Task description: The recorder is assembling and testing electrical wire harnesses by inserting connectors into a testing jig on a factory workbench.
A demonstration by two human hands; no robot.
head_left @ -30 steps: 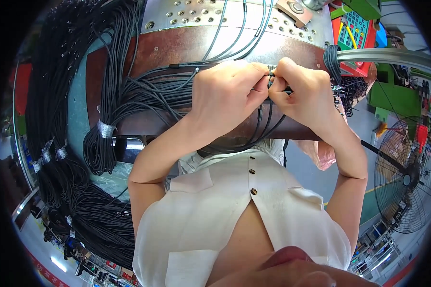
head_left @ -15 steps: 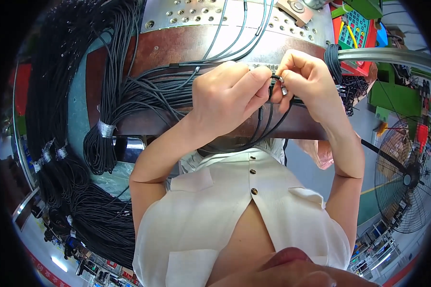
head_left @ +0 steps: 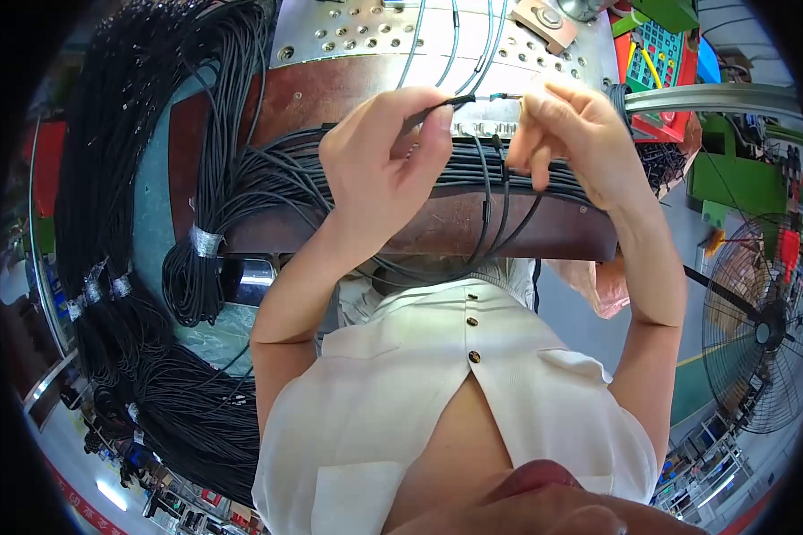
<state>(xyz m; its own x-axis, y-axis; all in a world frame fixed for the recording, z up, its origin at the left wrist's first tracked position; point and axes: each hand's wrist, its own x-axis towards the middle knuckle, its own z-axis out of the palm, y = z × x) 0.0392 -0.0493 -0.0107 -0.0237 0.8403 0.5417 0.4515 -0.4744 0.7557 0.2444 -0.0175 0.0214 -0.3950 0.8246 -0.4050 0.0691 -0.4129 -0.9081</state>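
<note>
Above the near edge of the brown work table [head_left: 419, 223], my left hand [head_left: 379, 160] is closed on a black cable [head_left: 460, 101], whose end points right from between thumb and forefinger. My right hand [head_left: 573, 134] pinches a thin dark piece with a bluish tip [head_left: 500, 95], facing the cable end. Whether fine wires join the two across the bright gap, I cannot tell. Below my hands, a bundle of black cables [head_left: 285, 178] lies across the table. Several single cables [head_left: 486, 214] loop down over its front edge.
Behind is a perforated metal plate [head_left: 366, 40] with a metal block [head_left: 544, 24]. Thick hanks of black cable [head_left: 107, 196] hang at the left, some tied with silvery wrap [head_left: 205, 242]. On the right are a metal rail [head_left: 714, 100], a red box with a keypad [head_left: 656, 67] and a fan [head_left: 758, 330].
My hands have moved apart and slightly up. The left hand has shifted left with the cable, whose end now shows. The silver connector seen near my right fingers is out of sight.
</note>
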